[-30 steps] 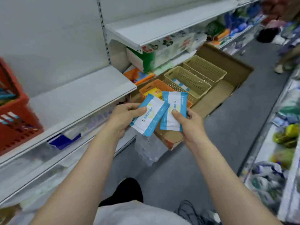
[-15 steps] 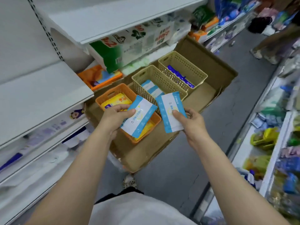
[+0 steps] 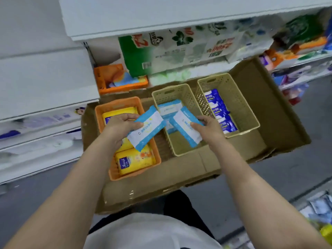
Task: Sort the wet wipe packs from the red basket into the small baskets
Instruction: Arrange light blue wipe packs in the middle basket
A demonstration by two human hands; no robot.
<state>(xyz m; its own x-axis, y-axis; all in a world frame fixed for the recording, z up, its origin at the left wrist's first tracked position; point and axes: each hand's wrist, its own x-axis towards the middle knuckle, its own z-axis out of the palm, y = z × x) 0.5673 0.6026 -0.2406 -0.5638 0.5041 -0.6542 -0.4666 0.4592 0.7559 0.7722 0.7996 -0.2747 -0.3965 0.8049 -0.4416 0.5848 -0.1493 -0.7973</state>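
Blue-and-white plastic filled both hands: the left hand (image 3: 120, 125) pinched one wet wipe pack (image 3: 146, 128) by its upper-left end, thumb on top and fingers curled beneath, and the pack hung tilted over the right side of the orange basket (image 3: 115, 107). The right hand (image 3: 208, 129) gripped a second pack (image 3: 186, 128) the same way, thumb pressed on its face at the 3 o'clock edge, fingers tucked under, holding it slanted above the middle beige basket (image 3: 181, 151). The two packs sat just beside each other, corners nearly meeting, though whether they touched could not be told. In the orange basket lay yellow packs (image 3: 134, 160), one towards 6 o'clock, another partly hidden under the left hand. More blue-and-white packs (image 3: 168, 107) lay in the middle beige basket at its 12 o'clock end, under the held ones. At 3 o'clock of that one stood the right beige basket (image 3: 240, 112) with a row of dark blue packs (image 3: 218, 112) along its left wall. All three baskets sat inside a flat cardboard box (image 3: 280, 112) on the floor, with white shelving (image 3: 45, 72) at 9 o'clock and printed tissue bundles (image 3: 158, 56) at 12 o'clock.
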